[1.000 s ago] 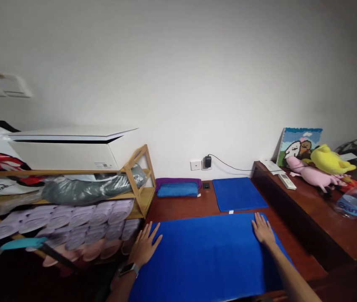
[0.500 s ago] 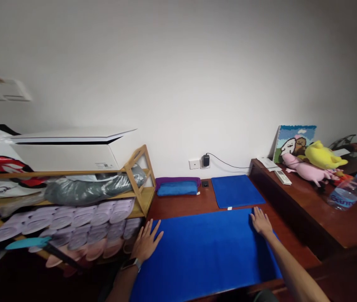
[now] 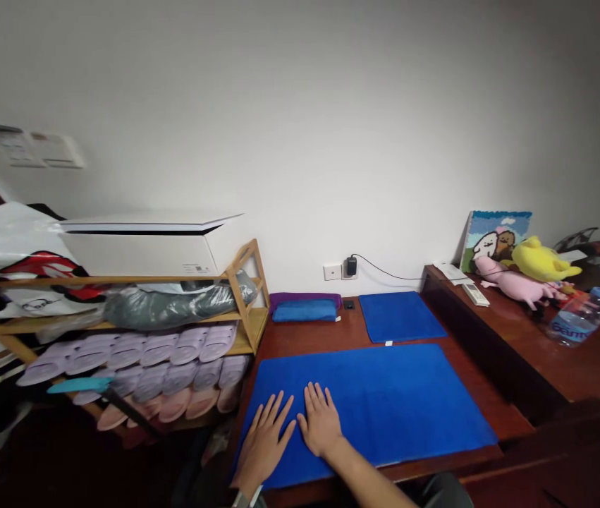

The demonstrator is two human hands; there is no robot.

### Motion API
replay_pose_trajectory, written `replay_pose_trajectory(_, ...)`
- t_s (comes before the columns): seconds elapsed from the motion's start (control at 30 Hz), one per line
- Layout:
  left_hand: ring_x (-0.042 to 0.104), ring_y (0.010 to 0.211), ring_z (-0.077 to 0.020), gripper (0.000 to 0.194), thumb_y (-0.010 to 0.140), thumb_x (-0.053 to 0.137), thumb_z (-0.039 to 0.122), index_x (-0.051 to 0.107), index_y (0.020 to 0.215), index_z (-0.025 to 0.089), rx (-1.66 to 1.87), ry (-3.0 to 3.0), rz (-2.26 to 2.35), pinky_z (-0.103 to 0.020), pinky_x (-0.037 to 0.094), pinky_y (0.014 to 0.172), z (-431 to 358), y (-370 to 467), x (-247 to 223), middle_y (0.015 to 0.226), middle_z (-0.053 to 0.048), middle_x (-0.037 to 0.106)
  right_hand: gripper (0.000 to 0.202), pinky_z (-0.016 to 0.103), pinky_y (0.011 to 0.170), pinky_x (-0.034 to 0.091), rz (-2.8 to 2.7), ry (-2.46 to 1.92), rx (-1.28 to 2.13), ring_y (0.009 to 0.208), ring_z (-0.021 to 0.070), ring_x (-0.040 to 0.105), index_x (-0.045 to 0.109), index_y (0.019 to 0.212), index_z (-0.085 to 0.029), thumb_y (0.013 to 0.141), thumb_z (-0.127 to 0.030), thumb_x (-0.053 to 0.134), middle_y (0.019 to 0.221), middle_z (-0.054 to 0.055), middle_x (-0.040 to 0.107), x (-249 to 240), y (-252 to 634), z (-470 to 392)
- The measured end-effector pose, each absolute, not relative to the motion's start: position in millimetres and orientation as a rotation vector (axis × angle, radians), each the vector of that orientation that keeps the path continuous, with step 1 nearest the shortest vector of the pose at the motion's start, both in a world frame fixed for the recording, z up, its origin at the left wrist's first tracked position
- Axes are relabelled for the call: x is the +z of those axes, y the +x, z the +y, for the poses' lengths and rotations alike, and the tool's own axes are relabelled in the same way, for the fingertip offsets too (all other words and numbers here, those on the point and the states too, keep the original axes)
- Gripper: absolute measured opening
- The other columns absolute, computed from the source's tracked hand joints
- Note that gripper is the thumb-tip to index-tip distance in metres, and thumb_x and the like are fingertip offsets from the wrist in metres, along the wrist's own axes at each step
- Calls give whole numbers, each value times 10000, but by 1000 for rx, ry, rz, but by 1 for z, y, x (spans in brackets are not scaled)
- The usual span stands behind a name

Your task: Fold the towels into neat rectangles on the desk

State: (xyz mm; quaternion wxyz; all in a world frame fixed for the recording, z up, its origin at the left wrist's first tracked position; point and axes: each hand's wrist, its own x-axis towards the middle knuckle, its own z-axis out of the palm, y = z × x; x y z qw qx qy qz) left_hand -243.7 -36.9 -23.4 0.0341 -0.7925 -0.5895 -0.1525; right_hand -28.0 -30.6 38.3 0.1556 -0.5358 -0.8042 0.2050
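Large blue cloth (image 3: 400, 402) lies spread flat on the bench (image 3: 310, 336). I see left grip (image 3: 266, 436) and right grip (image 3: 321, 423) palm-down near its left edge, fingers extended, grasping nothing.

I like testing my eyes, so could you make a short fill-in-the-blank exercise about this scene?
The left hand and right hand rest on the large cloth, coloured ____.
The yellow toy lies by a pig toy coloured ____.
The black plug sits in a socket on the ____.

Missing words: blue; pink; wall.
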Motion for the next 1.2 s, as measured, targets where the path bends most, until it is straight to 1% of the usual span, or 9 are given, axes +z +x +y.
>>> replay_pose_trajectory(0.1, 452, 1605, -318, 608, 1086, 421, 611, 427, 1657, 404, -429, -2455, -1844, -577, 405, 1304, -38, -245, -23, 1739, -42, 467, 700, 556, 1380, 217, -2306, -1548, 550, 1678, 306, 236, 331, 1724, -140, 1140, -525, 329, 1777, 120, 260, 33, -25, -30)
replay_pose_trajectory(0.2, 432, 1616, -321, 617, 1086, 418, 611, 409, 1667, 404, -436, -2435, -1853, -587, 392, 1310, -37, -243, -22, 1749, -42, 448, 694, 561, 1374, 232, -2261, -1613, 470, 1675, 302, 249, 332, 1729, -176, 1140, -543, 312, 1773, 101, 283, 22, 17, -33)
replay_pose_trajectory(0.5, 419, 1624, -309, 614, 1086, 402, 598, 402, 1671, 414, -413, -2435, -1860, -586, 377, 1319, -33, -247, -23, 1757, -14, 437, 766, 538, 1364, 237, -1835, -2397, 152, 1665, 316, 285, 347, 1724, -101, 1081, -503, 237, 1781, 112, 317, -19, 311, -57)
replay_pose_trajectory(0.67, 439, 1613, -310, 617, 1079, 417, 602, 417, 1666, 411, -431, -2465, -1873, -588, 380, 1320, -34, -248, -23, 1745, -15, 461, 792, 543, 1348, 273, -1826, -2479, 150, 1666, 306, 289, 343, 1724, -88, 1059, -496, 204, 1788, 101, 314, -29, 387, -63)
replay_pose_trajectory(0.8, 444, 1610, -302, 594, 1093, 390, 566, 448, 1658, 392, -473, -2468, -1894, -572, 413, 1304, -32, -255, -25, 1751, -23, 452, 786, 552, 1348, 275, -1778, -2464, 55, 1652, 339, 326, 435, 1684, -74, 1067, -513, 225, 1758, 144, 383, -21, 364, -55)
replay_pose_trajectory(0.9, 434, 1616, -292, 591, 1106, 364, 527, 453, 1664, 352, -549, -2416, -1885, -558, 422, 1300, -17, -258, -21, 1760, -46, 444, 778, 537, 1362, 238, -1865, -2259, 37, 1661, 342, 301, 449, 1676, -68, 1098, -530, 209, 1751, 159, 393, 4, 295, -35)
replay_pose_trajectory(1.0, 455, 1604, -295, 583, 1105, 375, 511, 496, 1645, 325, -568, -2386, -1847, -556, 410, 1307, 13, -255, -11, 1741, -63, 480, 731, 519, 1371, 216, -2038, -1971, 196, 1672, 301, 277, 401, 1712, -157, 1130, -544, 185, 1765, 92, 375, 35, 190, -3)
replay_pose_trajectory(1.1, 478, 1588, -321, 580, 1088, 413, 525, 566, 1601, 301, -511, -2370, -1865, -583, 398, 1307, 46, -252, -2, 1715, -91, 515, 685, 507, 1374, 206, -2195, -1709, 390, 1677, 283, 259, 361, 1727, -188, 1143, -527, 242, 1778, 62, 329, 53, 92, 27)
replay_pose_trajectory(1.2, 456, 1598, -361, 612, 1069, 443, 547, 571, 1600, 271, -439, -2338, -1967, -620, 380, 1304, 67, -258, -3, 1720, -129, 498, 666, 523, 1369, 216, -2288, -1572, 514, 1669, 291, 277, 354, 1730, -247, 1139, -550, 304, 1771, 30, 314, 51, 51, 44)
